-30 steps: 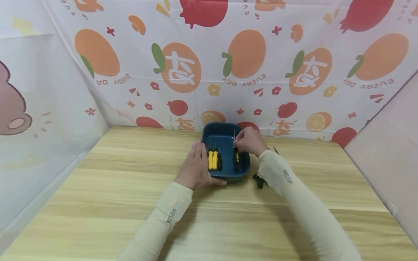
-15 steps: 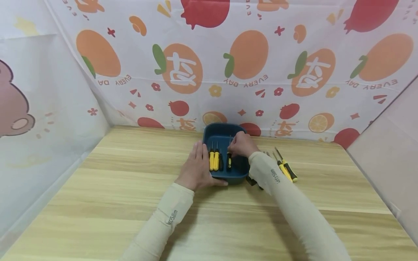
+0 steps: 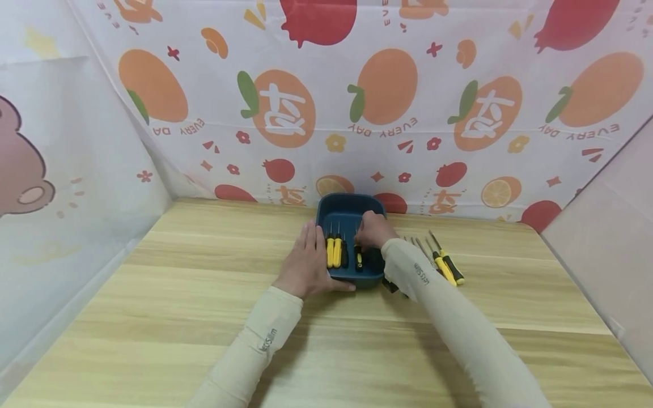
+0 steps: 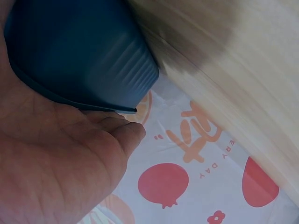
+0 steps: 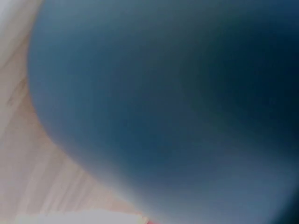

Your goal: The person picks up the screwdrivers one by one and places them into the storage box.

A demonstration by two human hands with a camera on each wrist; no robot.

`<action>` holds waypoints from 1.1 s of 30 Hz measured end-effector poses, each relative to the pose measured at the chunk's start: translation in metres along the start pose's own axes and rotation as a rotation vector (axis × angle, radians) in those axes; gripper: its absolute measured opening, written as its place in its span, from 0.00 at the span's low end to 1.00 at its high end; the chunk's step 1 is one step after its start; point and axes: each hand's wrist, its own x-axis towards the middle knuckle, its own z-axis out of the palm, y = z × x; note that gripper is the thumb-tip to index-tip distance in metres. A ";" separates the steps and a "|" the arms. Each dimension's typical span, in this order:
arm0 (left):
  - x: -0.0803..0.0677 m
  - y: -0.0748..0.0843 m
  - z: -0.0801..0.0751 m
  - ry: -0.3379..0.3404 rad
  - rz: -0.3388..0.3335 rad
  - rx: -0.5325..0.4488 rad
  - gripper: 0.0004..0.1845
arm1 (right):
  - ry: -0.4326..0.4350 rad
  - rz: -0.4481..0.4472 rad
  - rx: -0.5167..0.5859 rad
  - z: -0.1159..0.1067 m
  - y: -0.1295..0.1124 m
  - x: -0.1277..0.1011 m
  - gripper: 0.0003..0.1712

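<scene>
A dark blue tray [image 3: 347, 199] sits at the middle of the wooden table. Inside it, at the left, lie two yellow-handled screwdrivers [image 3: 333, 252] and a black-handled one [image 3: 344, 255] side by side. My left hand [image 3: 308, 249] rests flat against the tray's left wall, thumb along its front edge; the left wrist view shows the palm [image 4: 60, 158] beside the tray [image 4: 79, 51]. My right hand [image 3: 363, 238] reaches into the tray and pinches a black-and-yellow screwdriver [image 3: 359, 258] by its shaft, just right of the others. Only blurred blue tray [image 5: 187, 116] fills the right wrist view.
Several more screwdrivers [image 3: 442, 262] lie on the table [image 3: 153, 294] right of the tray, partly behind my right forearm. A small dark object [image 3: 390, 285] shows under that forearm. Fruit-patterned cloth walls enclose the table on three sides.
My right hand has carried the black-and-yellow screwdriver leftwards inside the tray and lowered it next to the others. My forearm shifted left, uncovering the screwdrivers on the table. The left hand stayed put.
</scene>
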 end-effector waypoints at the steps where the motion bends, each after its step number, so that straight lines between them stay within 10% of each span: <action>1: 0.000 0.000 0.000 0.001 0.000 0.000 0.77 | -0.002 0.001 0.000 0.002 0.000 0.000 0.11; 33: -0.004 0.003 0.000 0.000 -0.008 0.050 0.76 | 0.013 0.001 0.053 0.018 -0.001 0.005 0.06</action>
